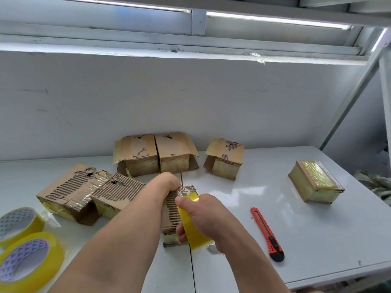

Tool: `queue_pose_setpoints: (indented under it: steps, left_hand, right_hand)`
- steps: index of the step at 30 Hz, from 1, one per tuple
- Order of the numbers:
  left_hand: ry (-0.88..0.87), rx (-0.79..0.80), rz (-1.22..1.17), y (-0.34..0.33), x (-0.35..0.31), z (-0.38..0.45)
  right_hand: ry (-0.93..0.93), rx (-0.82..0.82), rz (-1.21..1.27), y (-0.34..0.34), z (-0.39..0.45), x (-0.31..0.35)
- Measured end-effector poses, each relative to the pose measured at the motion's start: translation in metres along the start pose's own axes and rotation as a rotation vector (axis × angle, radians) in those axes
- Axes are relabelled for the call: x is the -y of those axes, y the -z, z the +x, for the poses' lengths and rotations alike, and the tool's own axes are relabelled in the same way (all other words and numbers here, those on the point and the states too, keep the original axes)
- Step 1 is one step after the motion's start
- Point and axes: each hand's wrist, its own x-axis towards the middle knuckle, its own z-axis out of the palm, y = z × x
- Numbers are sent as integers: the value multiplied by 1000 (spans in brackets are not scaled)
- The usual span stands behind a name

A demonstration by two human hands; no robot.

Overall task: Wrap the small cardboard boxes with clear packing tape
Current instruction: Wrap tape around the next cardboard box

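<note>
Cardboard, torn down to its corrugation: the small box (172, 216) being wrapped lies on the white table (306, 218), directly between the two hands, its long axis running away from the person toward the wall

Head view:
- Left hand (169, 182) sits at the far end of the box, fingers curled over that end and gripping it; fingertips hidden behind the box, so the exact contact cannot be read
- Right hand (203, 216) is at the right flank of the box, touching it. Fingers are closed around a yellow-tinted tape roll (190, 220), thumb on the upper edge, the other fingers under the lower part
- Clear film already crosses the far top of the box, just beside the left hand
- Judgement: the coming pull runs along the box's long axis, roll travelling toward the near end while the left hand anchors the far end; the right hand is the nearer one to that end

Other items, same view: five unwrapped boxes beyond and to the left, one wrapped box (316, 182) well apart at right, red utility knife (267, 233) just right of the right hand, two spare rolls (25, 248) at near left
</note>
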Motion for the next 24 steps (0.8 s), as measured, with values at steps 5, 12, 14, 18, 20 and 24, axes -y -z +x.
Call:
queue_pose_setpoints:
  steps: [5,12,14,18,20,24]
  left_hand:
    - [-147,-175,86,-1,1,4]
    - [-343,53,224,-8,5,-25]
    - [-330,130,280,-4,5,-27]
    - [-358,211,323,-4,6,-23]
    - [-343,185,362,-6,7,-20]
    - [-331,93,384,-11,9,-20]
  right_hand:
    - [10,2,14,1,0,-2]
    - [27,-12,-11,-1,3,-4]
    - [37,-32,-38,-2,3,-4]
    - [38,-56,-61,-3,2,-3]
    - [27,-44,-5,-2,-1,-6]
    - [3,-24,24,-4,-14,-18]
